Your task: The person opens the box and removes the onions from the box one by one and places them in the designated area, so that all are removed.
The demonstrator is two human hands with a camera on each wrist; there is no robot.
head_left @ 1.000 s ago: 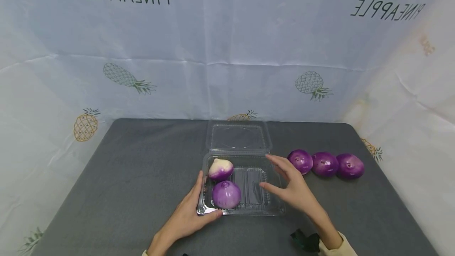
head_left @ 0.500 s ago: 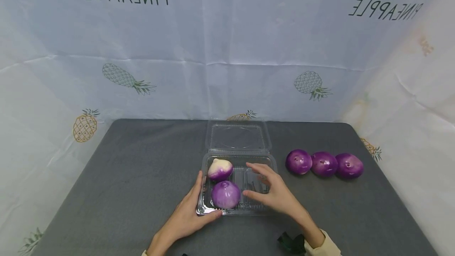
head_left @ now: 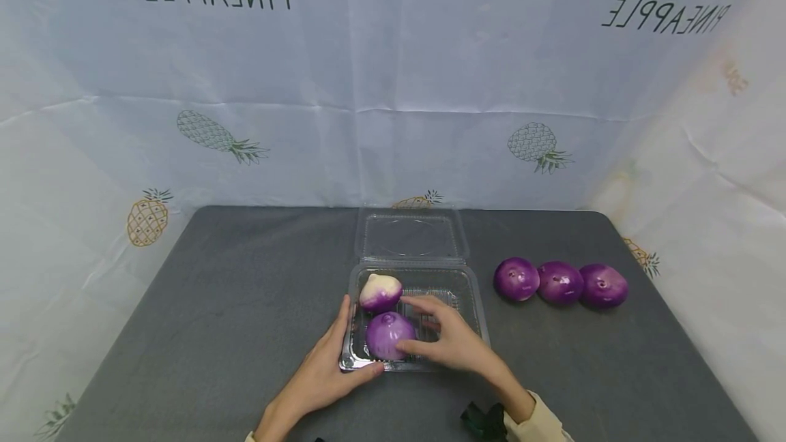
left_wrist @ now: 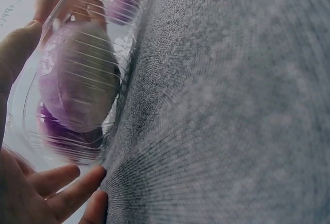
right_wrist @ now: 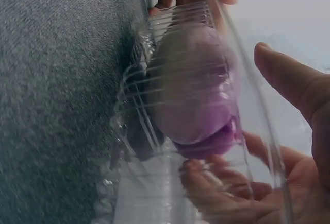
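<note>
Gently close the right grip, spread and empty beside the front onion in the left half of the box, without nudging the pale onion behind, while bracing the near-left corner with the left grip, laid loosely along it.

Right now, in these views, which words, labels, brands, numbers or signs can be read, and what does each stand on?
"PINEAPPLE", mirrored, upper left of the backdrop cloth in the head view.
"PINEAPPLE", mirrored, upper right of the same cloth.
"APPLE", faint and tilted, at the left edge of the left wrist view; any letters before it are too blurred to read.
No legible text on the vegetables or clear container.
</note>
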